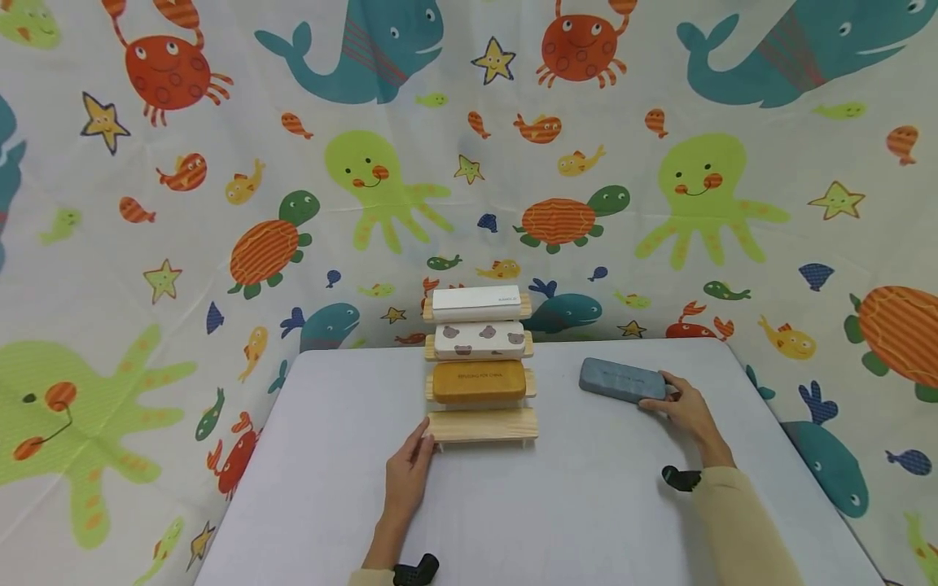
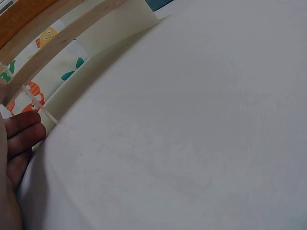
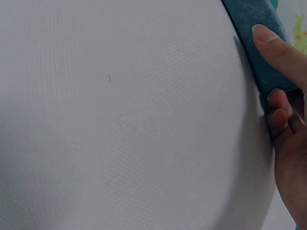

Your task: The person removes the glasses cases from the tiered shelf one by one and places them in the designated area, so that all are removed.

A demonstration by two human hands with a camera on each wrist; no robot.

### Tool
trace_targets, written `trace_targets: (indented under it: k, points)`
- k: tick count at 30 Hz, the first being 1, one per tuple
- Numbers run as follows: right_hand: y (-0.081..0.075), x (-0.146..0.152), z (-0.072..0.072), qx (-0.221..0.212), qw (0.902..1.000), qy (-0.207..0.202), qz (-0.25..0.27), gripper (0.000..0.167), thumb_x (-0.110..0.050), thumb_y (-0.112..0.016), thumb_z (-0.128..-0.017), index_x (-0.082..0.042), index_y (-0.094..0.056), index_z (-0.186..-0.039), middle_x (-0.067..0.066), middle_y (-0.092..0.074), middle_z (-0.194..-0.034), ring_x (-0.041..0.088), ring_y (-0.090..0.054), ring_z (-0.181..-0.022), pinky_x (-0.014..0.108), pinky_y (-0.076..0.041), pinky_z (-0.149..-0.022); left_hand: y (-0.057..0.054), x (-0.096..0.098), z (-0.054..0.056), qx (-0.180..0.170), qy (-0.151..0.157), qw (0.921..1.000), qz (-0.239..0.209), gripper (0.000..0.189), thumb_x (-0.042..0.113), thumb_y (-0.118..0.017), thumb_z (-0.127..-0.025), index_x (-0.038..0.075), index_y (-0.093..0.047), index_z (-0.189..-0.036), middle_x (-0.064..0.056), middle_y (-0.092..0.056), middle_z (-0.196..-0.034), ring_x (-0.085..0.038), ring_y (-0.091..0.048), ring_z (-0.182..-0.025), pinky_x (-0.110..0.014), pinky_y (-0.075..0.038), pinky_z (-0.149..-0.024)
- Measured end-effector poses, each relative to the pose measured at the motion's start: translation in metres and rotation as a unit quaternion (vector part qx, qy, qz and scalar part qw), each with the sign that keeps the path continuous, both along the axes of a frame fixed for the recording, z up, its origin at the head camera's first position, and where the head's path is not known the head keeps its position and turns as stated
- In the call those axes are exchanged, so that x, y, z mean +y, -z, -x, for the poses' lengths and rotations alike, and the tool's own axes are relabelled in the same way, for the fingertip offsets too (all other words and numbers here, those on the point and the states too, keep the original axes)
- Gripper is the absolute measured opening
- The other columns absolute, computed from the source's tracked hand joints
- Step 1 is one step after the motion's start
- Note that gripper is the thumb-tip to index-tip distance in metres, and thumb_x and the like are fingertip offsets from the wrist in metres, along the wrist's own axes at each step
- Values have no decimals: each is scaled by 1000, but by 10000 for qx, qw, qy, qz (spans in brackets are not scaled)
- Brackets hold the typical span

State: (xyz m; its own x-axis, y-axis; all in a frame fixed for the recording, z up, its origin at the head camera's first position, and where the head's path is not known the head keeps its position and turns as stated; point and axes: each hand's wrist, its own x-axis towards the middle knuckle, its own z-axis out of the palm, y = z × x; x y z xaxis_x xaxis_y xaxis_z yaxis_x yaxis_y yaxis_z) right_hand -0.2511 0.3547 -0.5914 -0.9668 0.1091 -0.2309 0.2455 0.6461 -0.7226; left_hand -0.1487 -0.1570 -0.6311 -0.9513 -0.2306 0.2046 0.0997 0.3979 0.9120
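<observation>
A blue-grey glasses case lies slantwise at the right of the table, and my right hand grips its right end. The right wrist view shows the thumb on top of the case, with fingers curled at its end. My left hand holds the left end of the bottom shelf of a tiered wooden rack. This shelf is bare. On the tiers above rest a mustard glasses case, a white one with brown patches and a plain white one on top.
The rack stands toward the back of a white-covered table. A curtain printed with sea animals hangs behind and along both sides. Black wrist straps show at both sleeves.
</observation>
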Motion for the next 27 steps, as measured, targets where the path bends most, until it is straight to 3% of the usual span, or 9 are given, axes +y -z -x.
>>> trace_targets:
  k: [17,20,23,27]
  points:
    - [0,-5,1,-51,9998,-116,-143,104,-45,-75,-88,-2,-14,-160,34,-31,-151,40,-47,-116,35,-50,-82,1,-1,2,-6,-50,10000,31,37,31,-60,-102,24,-62,-138,2,-77,-94,-3,-69,-82,-18,-54,-72]
    - [-1,-5,1,-51,9998,-138,-118,107,-44,-76,-88,0,-10,-159,35,-26,-155,43,-45,-120,46,-52,-91,1,0,2,-64,-36,10000,49,37,32,-59,-102,24,-62,-138,2,-77,-95,-3,-69,-84,-18,-55,-75]
    - [-3,-7,-1,5,9999,-143,-45,110,-45,-77,-87,2,-7,-159,36,-21,-157,47,-41,-126,58,-44,-104,2,0,2,-132,-16,9999,25,38,34,-59,-102,24,-62,-138,3,-77,-95,-3,-69,-84,-18,-55,-76]
    - [-5,-8,-4,130,9999,-112,18,113,-46,-77,-86,2,-6,-159,36,-21,-156,47,-40,-127,60,-39,-107,1,-1,2,-73,-2,10000,10,38,33,-59,-102,22,-62,-138,2,-77,-94,-4,-70,-84,-18,-55,-74]
